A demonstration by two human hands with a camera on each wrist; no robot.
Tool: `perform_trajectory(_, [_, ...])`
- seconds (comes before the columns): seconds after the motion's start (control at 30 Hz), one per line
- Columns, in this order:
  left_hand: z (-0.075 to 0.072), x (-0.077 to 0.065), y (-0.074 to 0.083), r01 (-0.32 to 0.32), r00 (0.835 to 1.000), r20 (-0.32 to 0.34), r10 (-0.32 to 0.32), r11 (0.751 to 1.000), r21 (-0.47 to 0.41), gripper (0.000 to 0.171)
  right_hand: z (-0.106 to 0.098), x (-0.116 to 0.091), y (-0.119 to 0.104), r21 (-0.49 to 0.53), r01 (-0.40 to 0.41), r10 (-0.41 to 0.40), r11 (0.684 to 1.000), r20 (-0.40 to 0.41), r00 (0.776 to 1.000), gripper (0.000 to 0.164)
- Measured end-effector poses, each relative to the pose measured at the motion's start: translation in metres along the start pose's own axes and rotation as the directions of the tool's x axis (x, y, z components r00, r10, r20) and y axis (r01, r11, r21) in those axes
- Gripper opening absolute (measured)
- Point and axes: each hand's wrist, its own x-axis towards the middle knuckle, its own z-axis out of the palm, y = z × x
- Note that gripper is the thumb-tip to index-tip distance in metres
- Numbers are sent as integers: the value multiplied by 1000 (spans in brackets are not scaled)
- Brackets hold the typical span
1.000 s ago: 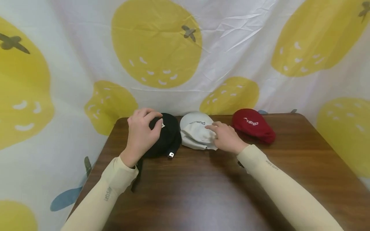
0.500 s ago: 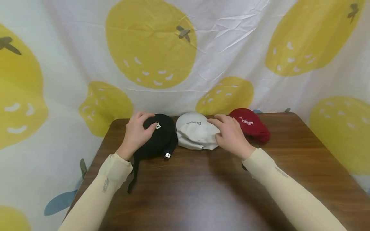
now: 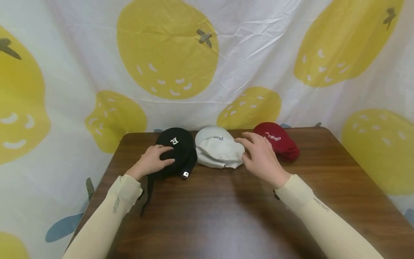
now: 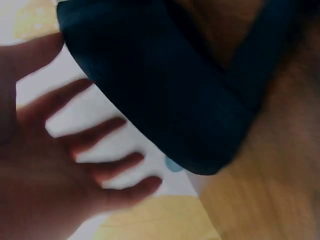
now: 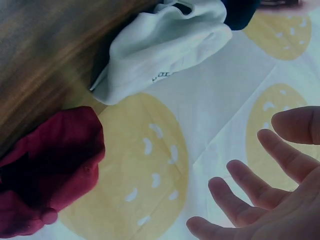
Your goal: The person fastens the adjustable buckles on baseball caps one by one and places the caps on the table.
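Note:
A black cap [image 3: 183,149] with a white letter R lies at the left of the row, its strap trailing toward the front. Over its near left side is my left hand [image 3: 149,162], fingers spread. In the left wrist view the fingertips reach the edge of the dark cap [image 4: 150,85]. A white cap [image 3: 213,145] with lettering sits in the middle, its front crumpled. My right hand [image 3: 261,158] hovers at the white cap's right side with loosely bent fingers, overlapping a red cap [image 3: 284,144] behind it. The right wrist view shows that hand apart from both the white cap [image 5: 165,57] and red cap [image 5: 65,160].
The three caps line the back edge of a dark brown wooden table [image 3: 207,219]. Behind it hangs a white cloth [image 3: 245,68] printed with large yellow lemons.
My left hand has come down and toward me over the black cap, uncovering its letter. The right hand has drawn back to the right from the white cap. The caps stay in place.

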Motion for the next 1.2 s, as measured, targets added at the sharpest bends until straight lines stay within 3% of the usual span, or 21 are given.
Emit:
perform_trajectory(0.17, [12,-2,-8,-93,980,178,94,996,-14,51,2,-7,0,9,-33,33,999,28,999,43])
perform_trajectory(0.3, [16,-2,-9,-94,974,211,84,995,41,53,3,-9,1,16,-40,40,999,27,999,43])
perform_trajectory(0.43, [20,-2,-10,-76,984,168,63,994,74,48,5,-11,2,19,-38,38,999,31,999,43])
perform_trajectory(0.6, [24,-1,-13,-85,992,99,76,992,94,25,9,-14,2,28,-48,47,998,57,997,41])
perform_trajectory(0.8, [25,-2,-14,-62,996,-47,70,987,149,10,10,-18,2,36,-60,58,998,61,996,40])
perform_trajectory(0.97, [19,-4,-12,-19,986,-160,51,980,196,13,10,-18,3,27,-45,44,999,50,998,39])
perform_trajectory(1.2, [-2,0,-6,-9,961,-268,65,979,204,14,7,-15,2,27,-44,42,999,64,997,40])
